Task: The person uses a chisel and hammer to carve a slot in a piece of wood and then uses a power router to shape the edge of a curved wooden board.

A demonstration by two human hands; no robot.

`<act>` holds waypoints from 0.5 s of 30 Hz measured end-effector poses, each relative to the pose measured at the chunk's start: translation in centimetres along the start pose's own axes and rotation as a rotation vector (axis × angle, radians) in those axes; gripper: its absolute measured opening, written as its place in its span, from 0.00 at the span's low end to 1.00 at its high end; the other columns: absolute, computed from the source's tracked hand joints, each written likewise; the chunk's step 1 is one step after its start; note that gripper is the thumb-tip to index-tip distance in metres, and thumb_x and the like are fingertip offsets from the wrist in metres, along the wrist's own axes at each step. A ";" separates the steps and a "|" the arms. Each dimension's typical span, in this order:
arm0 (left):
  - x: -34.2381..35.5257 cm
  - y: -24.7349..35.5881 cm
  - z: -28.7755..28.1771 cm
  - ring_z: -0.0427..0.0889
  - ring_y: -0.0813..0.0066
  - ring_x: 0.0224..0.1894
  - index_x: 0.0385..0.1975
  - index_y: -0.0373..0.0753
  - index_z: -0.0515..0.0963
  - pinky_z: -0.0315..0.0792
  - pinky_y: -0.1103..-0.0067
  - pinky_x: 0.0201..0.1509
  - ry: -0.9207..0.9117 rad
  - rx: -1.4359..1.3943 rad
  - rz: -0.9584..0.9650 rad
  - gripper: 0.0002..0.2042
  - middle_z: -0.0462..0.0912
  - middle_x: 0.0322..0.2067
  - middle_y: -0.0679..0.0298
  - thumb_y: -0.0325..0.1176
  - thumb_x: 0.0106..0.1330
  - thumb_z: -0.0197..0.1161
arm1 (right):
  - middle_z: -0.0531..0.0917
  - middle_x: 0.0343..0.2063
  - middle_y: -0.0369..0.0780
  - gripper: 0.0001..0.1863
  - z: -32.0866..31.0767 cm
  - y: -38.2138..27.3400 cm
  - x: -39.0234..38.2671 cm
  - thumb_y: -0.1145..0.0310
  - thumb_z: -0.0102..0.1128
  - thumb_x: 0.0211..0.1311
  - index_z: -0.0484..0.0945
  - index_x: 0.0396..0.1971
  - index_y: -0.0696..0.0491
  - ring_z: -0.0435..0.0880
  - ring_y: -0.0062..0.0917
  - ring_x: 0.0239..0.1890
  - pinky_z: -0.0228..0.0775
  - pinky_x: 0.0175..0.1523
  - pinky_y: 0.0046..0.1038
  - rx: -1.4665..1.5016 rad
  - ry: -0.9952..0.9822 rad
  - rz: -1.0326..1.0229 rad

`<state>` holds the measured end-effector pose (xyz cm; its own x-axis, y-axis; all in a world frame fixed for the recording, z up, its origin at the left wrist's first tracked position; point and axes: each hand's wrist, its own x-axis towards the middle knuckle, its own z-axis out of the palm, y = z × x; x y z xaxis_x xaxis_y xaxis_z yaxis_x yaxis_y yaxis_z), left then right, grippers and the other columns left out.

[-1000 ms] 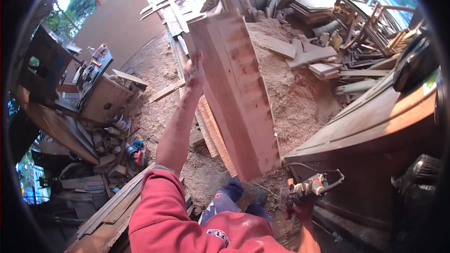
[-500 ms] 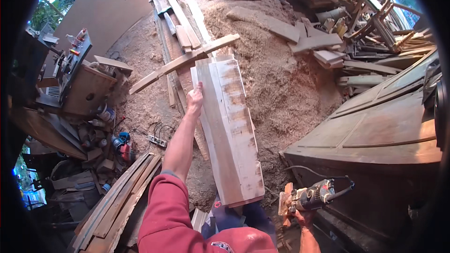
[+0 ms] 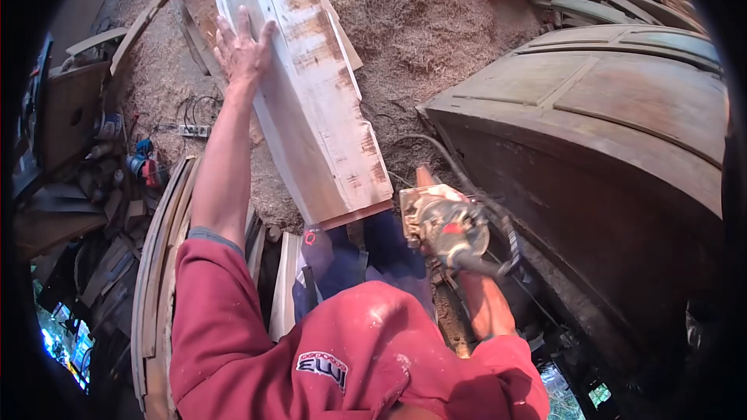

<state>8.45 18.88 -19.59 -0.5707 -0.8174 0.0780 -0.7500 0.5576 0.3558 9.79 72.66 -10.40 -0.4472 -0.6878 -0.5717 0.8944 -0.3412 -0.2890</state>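
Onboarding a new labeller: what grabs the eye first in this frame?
A long pale carved wooden board runs up the middle, steadied near its top by the flat left hand. Just right of its lower end, the right hand grips a handheld power tool with a trailing cord. Sawdust covers the ground behind, and a large dark curved wooden piece fills the right side.

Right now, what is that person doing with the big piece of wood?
A person in a red top steadies a long pale wooden plank with the left hand laid flat against its edge. The right hand grips a corded power tool just beside the plank's near end. Sawdust covers the ground, and a dark wooden cabinet lies on the right.
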 end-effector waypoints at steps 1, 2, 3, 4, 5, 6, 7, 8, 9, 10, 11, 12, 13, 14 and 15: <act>0.0 -1.1 -0.9 0.45 0.39 0.78 0.78 0.58 0.55 0.39 0.49 0.79 0.051 0.002 -0.020 0.43 0.42 0.78 0.43 0.75 0.66 0.47 | 0.79 0.55 0.44 0.33 0.4 1.4 1.8 0.61 0.66 0.65 0.64 0.67 0.53 0.79 0.37 0.59 0.74 0.64 0.43 -0.854 0.012 -0.354; 0.4 -1.2 -0.4 0.45 0.39 0.78 0.78 0.58 0.55 0.39 0.49 0.79 0.049 0.002 -0.025 0.43 0.42 0.78 0.43 0.75 0.66 0.47 | 0.80 0.54 0.45 0.33 0.7 1.2 2.3 0.63 0.67 0.63 0.65 0.65 0.53 0.80 0.39 0.57 0.75 0.62 0.43 -1.215 -0.041 -0.591; 0.7 -1.5 0.1 0.45 0.40 0.78 0.78 0.58 0.55 0.39 0.49 0.79 0.072 0.007 -0.001 0.43 0.41 0.78 0.44 0.75 0.66 0.45 | 0.81 0.52 0.46 0.33 0.6 1.4 2.9 0.66 0.69 0.61 0.66 0.63 0.54 0.81 0.41 0.55 0.76 0.60 0.44 -1.407 -0.194 -0.700; 0.8 -1.2 0.6 0.45 0.40 0.79 0.78 0.58 0.55 0.40 0.50 0.79 0.088 0.014 0.029 0.43 0.41 0.78 0.44 0.76 0.67 0.43 | 0.82 0.51 0.48 0.33 0.3 1.7 3.5 0.68 0.71 0.58 0.66 0.61 0.54 0.82 0.43 0.54 0.78 0.58 0.45 -1.531 -0.294 -0.823; 0.9 -0.7 1.1 0.46 0.40 0.78 0.78 0.58 0.56 0.42 0.52 0.79 0.092 0.005 0.019 0.43 0.43 0.78 0.44 0.75 0.67 0.43 | 0.83 0.50 0.49 0.32 -0.2 2.1 4.3 0.70 0.73 0.56 0.67 0.59 0.54 0.84 0.44 0.52 0.79 0.56 0.45 -1.563 -0.363 -0.893; 1.1 -0.9 1.4 0.46 0.40 0.78 0.78 0.58 0.56 0.42 0.52 0.79 0.086 0.013 0.021 0.43 0.43 0.78 0.44 0.75 0.67 0.43 | 0.82 0.50 0.50 0.33 -0.7 2.7 4.6 0.70 0.73 0.55 0.67 0.59 0.54 0.83 0.46 0.52 0.78 0.56 0.46 -1.492 -0.392 -0.901; 1.4 -1.1 1.5 0.47 0.39 0.78 0.77 0.58 0.56 0.43 0.54 0.79 0.110 0.042 0.031 0.43 0.45 0.78 0.43 0.75 0.67 0.43 | 0.82 0.50 0.50 0.32 -1.4 3.5 5.1 0.69 0.74 0.54 0.67 0.58 0.54 0.83 0.48 0.51 0.77 0.57 0.47 -1.428 -0.412 -0.900; 1.6 -1.7 1.5 0.49 0.38 0.77 0.77 0.58 0.56 0.45 0.55 0.80 0.137 0.072 0.038 0.42 0.46 0.77 0.43 0.75 0.67 0.43 | 0.82 0.50 0.50 0.32 -1.9 3.9 5.4 0.69 0.74 0.54 0.67 0.58 0.54 0.83 0.48 0.51 0.77 0.57 0.47 -1.418 -0.412 -0.897; 1.5 -2.3 1.5 0.51 0.37 0.77 0.77 0.58 0.57 0.47 0.57 0.79 0.156 0.086 0.038 0.42 0.49 0.77 0.43 0.75 0.67 0.43 | 0.82 0.50 0.50 0.32 -2.4 4.2 5.7 0.69 0.74 0.54 0.67 0.57 0.54 0.83 0.49 0.51 0.77 0.57 0.48 -1.413 -0.446 -0.920; 1.5 -2.1 1.7 0.51 0.37 0.77 0.77 0.58 0.57 0.47 0.57 0.79 0.153 0.088 0.044 0.42 0.49 0.77 0.43 0.75 0.67 0.43 | 0.82 0.50 0.50 0.32 -2.6 4.2 6.0 0.69 0.74 0.54 0.67 0.57 0.54 0.83 0.49 0.51 0.76 0.57 0.49 -1.417 -0.473 -0.944; 1.3 -2.0 1.7 0.52 0.37 0.76 0.77 0.57 0.57 0.48 0.56 0.79 0.143 0.091 0.024 0.42 0.49 0.77 0.43 0.75 0.67 0.43 | 0.82 0.50 0.50 0.32 -2.7 4.2 6.2 0.70 0.74 0.54 0.67 0.56 0.53 0.83 0.49 0.51 0.77 0.56 0.49 -1.411 -0.474 -0.936; 1.3 -1.8 1.7 0.53 0.37 0.76 0.77 0.57 0.58 0.49 0.56 0.79 0.133 0.094 0.004 0.42 0.49 0.77 0.43 0.75 0.67 0.43 | 0.82 0.50 0.50 0.32 -2.7 4.2 6.4 0.70 0.74 0.54 0.67 0.56 0.53 0.83 0.49 0.51 0.77 0.56 0.49 -1.407 -0.467 -0.939; 1.1 -1.8 1.7 0.54 0.37 0.76 0.77 0.57 0.58 0.49 0.55 0.79 0.128 0.095 0.013 0.42 0.48 0.77 0.43 0.75 0.67 0.43 | 0.82 0.50 0.49 0.32 -2.3 4.1 6.6 0.70 0.74 0.53 0.67 0.56 0.53 0.83 0.49 0.50 0.77 0.56 0.48 -1.395 -0.487 -0.973; 1.1 -1.7 1.5 0.54 0.37 0.76 0.77 0.57 0.58 0.49 0.55 0.79 0.125 0.099 0.018 0.42 0.48 0.77 0.43 0.75 0.67 0.43 | 0.81 0.50 0.49 0.33 -2.0 3.9 6.8 0.70 0.75 0.52 0.67 0.56 0.52 0.83 0.48 0.50 0.77 0.55 0.48 -1.382 -0.507 -1.007; 1.2 -1.7 1.3 0.54 0.37 0.76 0.77 0.56 0.58 0.49 0.55 0.79 0.125 0.107 0.010 0.42 0.48 0.77 0.44 0.75 0.67 0.43 | 0.81 0.50 0.48 0.34 -1.6 3.4 7.3 0.69 0.76 0.50 0.67 0.56 0.51 0.84 0.47 0.49 0.78 0.54 0.47 -1.390 -0.542 -1.025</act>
<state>8.56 17.16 -21.31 -0.5375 -0.8196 0.1984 -0.7797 0.5726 0.2534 9.58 67.46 -16.84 -0.4549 -0.7789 0.4316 -0.4884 -0.1870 -0.8523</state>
